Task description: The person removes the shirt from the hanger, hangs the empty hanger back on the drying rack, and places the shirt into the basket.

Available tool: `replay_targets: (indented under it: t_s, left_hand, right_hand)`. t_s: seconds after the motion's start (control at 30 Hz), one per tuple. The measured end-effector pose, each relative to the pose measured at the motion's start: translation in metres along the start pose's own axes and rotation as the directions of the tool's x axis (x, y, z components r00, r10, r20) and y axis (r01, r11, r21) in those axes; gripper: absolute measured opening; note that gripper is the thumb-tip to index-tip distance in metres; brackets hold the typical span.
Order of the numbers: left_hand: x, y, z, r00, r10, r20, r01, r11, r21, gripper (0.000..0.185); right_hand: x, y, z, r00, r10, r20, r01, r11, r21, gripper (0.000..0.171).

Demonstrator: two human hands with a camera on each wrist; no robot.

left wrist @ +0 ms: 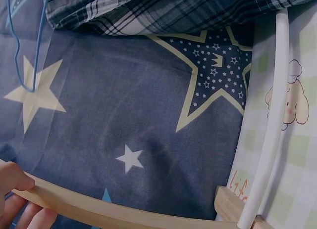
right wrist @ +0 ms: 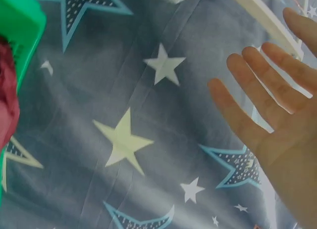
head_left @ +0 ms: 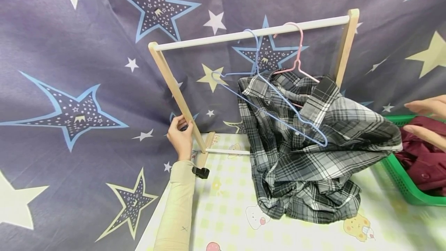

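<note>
A small wooden clothes rack [head_left: 181, 100] with pale slanted posts and a white top rail stands on a tabletop covered in a pastel checked cloth [head_left: 230, 212] printed with cartoon animals. The left hand [head_left: 180, 136] curls its fingers around the rack's left post, low down near the white bottom rod; the sleeve is cream. A thin blue wire hanger [head_left: 265, 100] hangs from the top rail beside a pink hanger [head_left: 296, 55], which carries a crumpled black, grey and white plaid shirt [head_left: 313, 146] that slumps onto the table. At the right edge, the right hand [head_left: 426, 121] is spread with straight fingers, holding nothing, just above a dark red garment [head_left: 423, 162] lying in a green plastic basket [head_left: 400, 179]. Behind everything hangs a soft grey-purple fabric backdrop [head_left: 69, 69] printed with blue, cream and white stars.
</note>
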State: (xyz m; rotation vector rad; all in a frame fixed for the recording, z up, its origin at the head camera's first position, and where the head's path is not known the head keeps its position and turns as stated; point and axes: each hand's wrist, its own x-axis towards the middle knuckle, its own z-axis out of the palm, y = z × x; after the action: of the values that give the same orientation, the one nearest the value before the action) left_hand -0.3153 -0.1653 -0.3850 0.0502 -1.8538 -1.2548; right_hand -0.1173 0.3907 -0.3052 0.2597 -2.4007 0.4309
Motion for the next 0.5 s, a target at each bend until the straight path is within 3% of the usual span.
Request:
replay_targets:
  t_s: [0.1,0.23,0.3,0.5]
  left_hand:
    - [0.0,0.0,0.0,1.0,0.001,0.0,-0.001,1.0,0.001,0.023]
    - [0.0,-0.001,0.0,1.0,-0.004,-0.001,0.004,1.0,0.0,0.024]
    - [0.0,-0.002,0.0,1.0,-0.005,0.0,0.005,1.0,-0.004,0.024]
    - [0.0,-0.002,-0.001,1.0,-0.007,-0.004,0.007,1.0,-0.014,0.023]
  right_hand:
    - [0.006,-0.016,-0.003,0.991,-0.116,-0.07,0.12,0.992,0.051,0.04]
    - [0.013,-0.02,0.002,0.966,-0.234,-0.109,0.245,0.964,0.102,0.074]
    - [0.015,-0.024,0.004,0.96,-0.257,-0.11,0.269,0.956,0.114,0.084]
    - [0.022,-0.04,0.007,0.964,-0.254,-0.08,0.262,0.96,0.101,0.076]
